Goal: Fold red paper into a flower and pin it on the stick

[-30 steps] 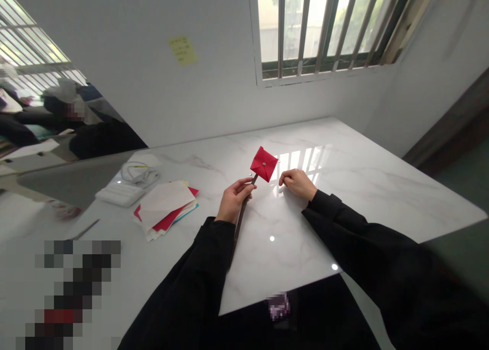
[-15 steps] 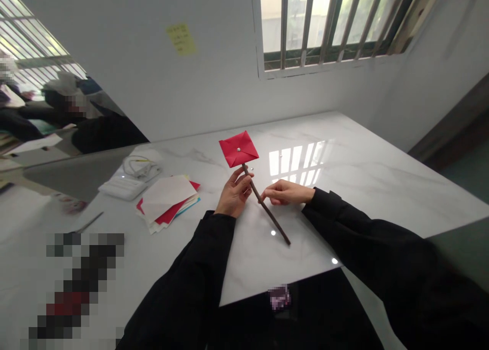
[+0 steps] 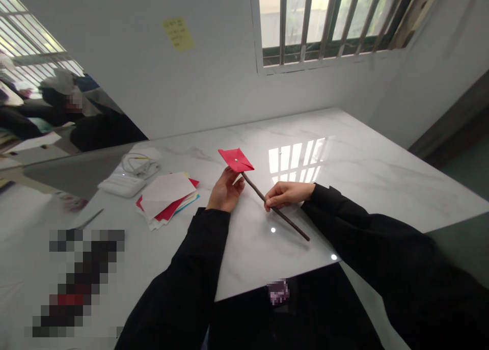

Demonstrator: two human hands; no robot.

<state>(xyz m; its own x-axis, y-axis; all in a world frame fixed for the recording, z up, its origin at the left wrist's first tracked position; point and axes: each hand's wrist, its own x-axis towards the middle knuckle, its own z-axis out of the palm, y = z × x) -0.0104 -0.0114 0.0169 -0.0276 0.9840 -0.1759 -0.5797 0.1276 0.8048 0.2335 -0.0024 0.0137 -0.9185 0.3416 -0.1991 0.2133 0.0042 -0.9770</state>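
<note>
A red folded-paper pinwheel (image 3: 234, 155) is fastened by a small pin to the top of a thin brown stick (image 3: 289, 220). My right hand (image 3: 286, 195) pinches this stick about midway along, with its lower end sloping down to the right above the marble-patterned table. Just below and behind the red paper is my left hand (image 3: 225, 191), fingers curved and apart beside the stick's upper end. Some of its fingertips are hidden by the paper, and whether they touch it I cannot tell.
Left of my hands lies a pile of paper sheets (image 3: 166, 197), with a white case and cable (image 3: 128, 179) behind. A thin dark tool (image 3: 90, 219) and a blurred-out object (image 3: 78, 284) lie nearer. A wall with a yellow note (image 3: 178, 34) and barred window borders the white table (image 3: 367, 161).
My left hand has let go of the stick and shifted left beneath the paper. My right hand now grips the stick, which has tilted lower, its bottom end swinging right.
</note>
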